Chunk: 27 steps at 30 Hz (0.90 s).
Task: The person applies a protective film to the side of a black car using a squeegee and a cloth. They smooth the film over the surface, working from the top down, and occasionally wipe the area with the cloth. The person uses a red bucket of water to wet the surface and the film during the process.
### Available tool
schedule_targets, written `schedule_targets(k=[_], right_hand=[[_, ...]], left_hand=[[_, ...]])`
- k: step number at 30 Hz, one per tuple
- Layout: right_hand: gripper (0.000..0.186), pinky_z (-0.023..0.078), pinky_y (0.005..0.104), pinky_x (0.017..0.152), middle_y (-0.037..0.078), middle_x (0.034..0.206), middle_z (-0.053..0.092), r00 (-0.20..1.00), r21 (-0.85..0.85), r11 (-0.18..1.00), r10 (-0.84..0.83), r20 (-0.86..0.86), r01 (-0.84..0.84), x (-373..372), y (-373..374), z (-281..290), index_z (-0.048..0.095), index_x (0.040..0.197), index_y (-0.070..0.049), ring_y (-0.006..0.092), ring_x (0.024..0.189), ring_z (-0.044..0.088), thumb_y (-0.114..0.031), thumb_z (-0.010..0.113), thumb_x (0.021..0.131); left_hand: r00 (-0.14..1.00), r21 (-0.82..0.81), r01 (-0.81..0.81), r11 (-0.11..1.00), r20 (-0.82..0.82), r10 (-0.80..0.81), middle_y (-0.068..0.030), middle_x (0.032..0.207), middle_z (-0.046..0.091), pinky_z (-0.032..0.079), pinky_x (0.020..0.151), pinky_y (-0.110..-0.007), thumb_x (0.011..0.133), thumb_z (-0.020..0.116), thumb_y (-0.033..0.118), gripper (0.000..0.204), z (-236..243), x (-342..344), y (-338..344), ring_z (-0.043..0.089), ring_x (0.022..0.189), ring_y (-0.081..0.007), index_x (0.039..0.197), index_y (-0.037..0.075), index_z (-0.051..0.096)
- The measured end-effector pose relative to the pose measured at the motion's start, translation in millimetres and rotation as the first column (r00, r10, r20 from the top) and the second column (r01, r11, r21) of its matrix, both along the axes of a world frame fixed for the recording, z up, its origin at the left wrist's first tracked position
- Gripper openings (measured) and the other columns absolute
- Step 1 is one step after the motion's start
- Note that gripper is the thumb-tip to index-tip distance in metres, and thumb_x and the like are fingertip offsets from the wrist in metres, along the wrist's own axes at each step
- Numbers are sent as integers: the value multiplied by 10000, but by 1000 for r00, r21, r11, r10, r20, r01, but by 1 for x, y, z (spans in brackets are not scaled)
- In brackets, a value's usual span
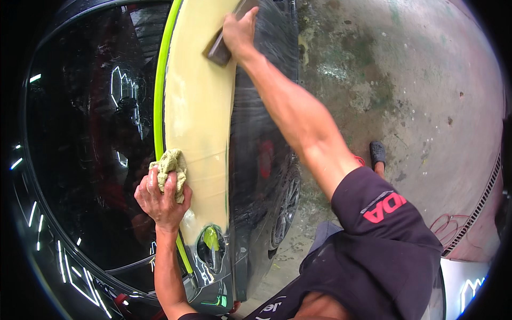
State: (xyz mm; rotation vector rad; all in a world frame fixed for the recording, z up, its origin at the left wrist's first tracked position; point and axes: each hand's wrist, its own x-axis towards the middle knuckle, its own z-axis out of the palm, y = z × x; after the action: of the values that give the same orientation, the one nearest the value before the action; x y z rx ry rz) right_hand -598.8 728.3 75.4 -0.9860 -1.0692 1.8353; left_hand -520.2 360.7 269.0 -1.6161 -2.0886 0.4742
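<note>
Under me runs the side of a dark car, with a long cream-coloured coated band (197, 117) along its panel. At the far end of that band, my right hand (241, 33) grips a dark, oblong sanding block (218, 53), which lies against the cream surface near its right edge. My left hand (163, 205) is closed around a crumpled, wet-looking yellowish cloth (172, 164). The cloth rests at the band's left edge, beside a bright yellow-green strip (159, 106). Nearer to me is the door-handle recess (212, 248), with yellow-green showing inside.
Dark window glass (80, 138) fills the left, reflecting ceiling lights. Right of the cream band, the lower door (256, 122) looks wet, and a wheel (285, 208) sits below. A stained concrete floor (405, 90) stretches right, with a dark shoe (377, 153), a reddish cable (448, 224) and a drain grate (472, 210).
</note>
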Motion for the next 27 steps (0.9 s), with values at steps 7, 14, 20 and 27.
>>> schedule_targets(k=[7, 14, 20, 27], right_hand=[[868, 95, 464, 1321, 337, 1718, 119, 995, 5, 999, 34, -93, -34, 74, -164, 4, 56, 1626, 145, 448, 1614, 108, -263, 546, 1038], [900, 81, 476, 1326, 335, 1717, 129, 999, 14, 999, -37, -26, 38, -11, 6, -2, 32, 1625, 147, 409, 1625, 94, -259, 536, 999], [861, 136, 530, 1298, 337, 1698, 195, 996, 98, 995, 38, -75, -31, 66, -153, 7, 66, 1620, 156, 485, 1585, 177, -201, 564, 1016], [710, 190, 533, 1270, 312, 1528, 380, 997, 184, 982, -49, 51, 39, -17, 17, 24, 298, 1506, 64, 458, 1487, 319, -340, 547, 977]], left_hand=[[998, -35, -39, 999, -41, 38, -137, 1391, 608, 446, 987, -513, 756, 771, 291, 414, 14, 5, -7, 594, 1187, -349, 1150, 197, 689], [1000, -15, -20, 1000, -7, 19, -140, 1413, 600, 444, 999, -520, 761, 779, 290, 417, 2, -1, 4, 597, 1190, -358, 1154, 189, 687], [997, -48, -68, 996, -22, 67, -147, 1399, 610, 443, 1003, -523, 769, 783, 293, 414, 15, 7, -10, 598, 1209, -364, 1159, 184, 693], [999, -6, -33, 999, -14, 33, -115, 1392, 612, 435, 1001, -490, 721, 810, 291, 423, 4, -1, -3, 602, 1181, -328, 1128, 217, 724]])
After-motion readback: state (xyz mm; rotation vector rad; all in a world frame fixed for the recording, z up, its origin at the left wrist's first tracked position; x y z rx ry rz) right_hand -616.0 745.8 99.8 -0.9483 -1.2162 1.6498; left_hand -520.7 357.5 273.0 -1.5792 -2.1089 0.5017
